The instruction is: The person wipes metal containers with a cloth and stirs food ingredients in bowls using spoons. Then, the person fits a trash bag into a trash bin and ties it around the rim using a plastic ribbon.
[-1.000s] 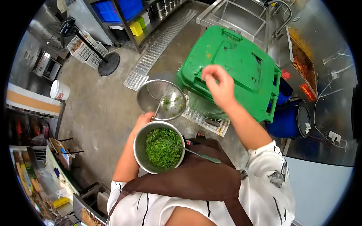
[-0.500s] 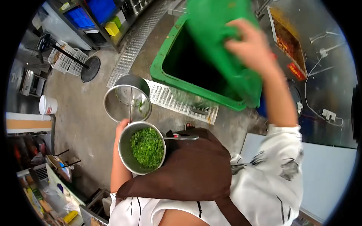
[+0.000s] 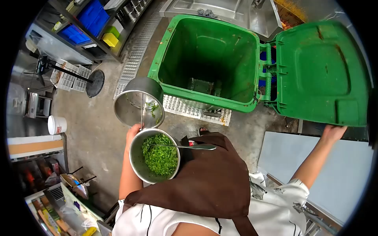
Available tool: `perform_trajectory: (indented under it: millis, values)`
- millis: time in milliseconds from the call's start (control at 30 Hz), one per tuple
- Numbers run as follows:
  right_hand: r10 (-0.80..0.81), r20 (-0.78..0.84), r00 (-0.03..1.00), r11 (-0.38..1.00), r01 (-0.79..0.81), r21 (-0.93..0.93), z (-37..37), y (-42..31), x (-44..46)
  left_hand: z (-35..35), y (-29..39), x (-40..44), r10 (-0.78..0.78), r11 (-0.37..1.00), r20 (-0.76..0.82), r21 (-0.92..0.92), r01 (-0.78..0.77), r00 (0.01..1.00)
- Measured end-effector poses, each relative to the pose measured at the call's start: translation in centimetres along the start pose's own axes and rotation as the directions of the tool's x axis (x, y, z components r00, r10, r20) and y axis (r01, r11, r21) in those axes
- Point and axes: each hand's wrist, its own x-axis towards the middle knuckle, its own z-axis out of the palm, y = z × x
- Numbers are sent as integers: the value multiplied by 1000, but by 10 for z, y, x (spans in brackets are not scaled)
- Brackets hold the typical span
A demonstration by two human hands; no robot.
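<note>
Evidently this is a kitchen: smooth grey concrete floor [image 3: 98, 137], crossed by a studded metal drain cover [image 3: 132, 67], with a stainless sink [image 3: 181, 8] beyond and one white plastic bucket [image 3: 57, 125] at the left. One green plastic bin [image 3: 204, 99], boxy with rounded corners, stands gaping, its single scuffed lid [image 3: 319, 74] swung out on two ribbed hinges. Two round metal pots are by the person's front: a tilted pot [image 3: 141, 84] with leafy scraps on its inner wall and a thin rod [image 3: 142, 110] across its mouth, and a herb pot [image 3: 136, 157] of finely chopped greens [image 3: 160, 155], against the brown cloth apron [image 3: 204, 177]. One slender metal spoon [image 3: 197, 146] slants from the greens. The left hand [image 3: 134, 131] has its fingers closed at the tilted pot's rim. The right hand [image 3: 334, 133] meets the lid's lower edge; its fingertips are hidden, so their grip cannot be told.
</note>
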Motion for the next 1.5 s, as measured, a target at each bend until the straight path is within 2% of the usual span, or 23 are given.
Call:
perform_trajectory:
  millis: [100,167,200,233,300,333,367,433,467,533,633,733,833,1033,1100,1133,1167,1233,1300,1367,1400,1433,1500]
  values:
    - [63,-58,996,998,-62,26,-32,51,-35,9,4,-6,61,996,-43,75,-57,997]
    - [109,-88,990,989,-117,-94,-42,87,-77,-6,-5,7,83,994,-78,77,-77,993]
    - [181,18,983,962,-173,-213,-95,137,-79,-7,-5,5,117,990,-106,84,-109,987]
    - [352,113,929,800,-236,-552,-170,193,-91,-9,-6,3,151,986,-136,94,-139,979]
    - [615,-22,788,690,-551,-470,-130,197,-197,-19,-11,4,136,989,-162,85,-123,977]
    - [800,281,530,559,-490,-669,-117,194,-221,-25,-14,7,69,998,-154,11,-68,986]
    - [907,254,337,416,-609,-675,-49,159,-253,-29,-16,6,13,997,-146,-71,-23,989]
    - [737,675,-39,665,-137,-734,37,119,-274,3,-1,-25,-46,984,-252,-180,0,967]
    - [709,700,-82,688,-135,-713,60,115,-283,7,1,-32,-81,977,-217,-208,35,973]
    - [415,828,-377,894,-1,-448,106,116,-299,7,8,-37,-65,971,-190,-238,19,980]
    - [323,740,-589,794,-256,-551,148,108,-331,-15,-1,-35,79,988,-238,-113,-108,968]
    - [154,702,-695,764,-367,-531,179,116,-370,-40,6,-28,112,979,-284,-131,-154,952]
    - [266,595,-758,666,-302,-683,236,130,-436,-85,45,-1,102,966,-300,-200,-167,949]
    - [317,748,-583,884,-105,-456,315,130,-560,-169,113,33,105,955,-321,-230,-186,941]
    - [318,786,-531,924,-13,-383,341,143,-584,-172,147,33,245,969,-362,98,-225,899]
    - [283,831,-478,946,-1,-323,355,142,-589,-173,163,39,248,969,-350,102,-226,904]
    - [290,835,-468,946,7,-325,375,139,-589,-170,178,45,223,975,-347,92,-203,911]
    - [563,580,-588,786,163,-597,417,139,-589,-168,203,64,168,986,-344,66,-155,924]
    - [573,638,-514,797,168,-580,437,174,-600,-184,218,104,134,990,-337,76,-115,932]
    - [598,615,-513,769,153,-621,476,193,-608,-181,250,129,188,981,-299,103,-164,936]
    - [528,682,-506,821,99,-562,492,206,-612,-180,268,141,186,981,-263,107,-163,947]
    - [521,668,-531,808,54,-587,497,245,-624,-178,288,150,389,870,-200,399,-288,899]
    - [446,627,-639,754,-110,-648,554,245,-614,-163,338,169,216,964,-249,206,-166,944]
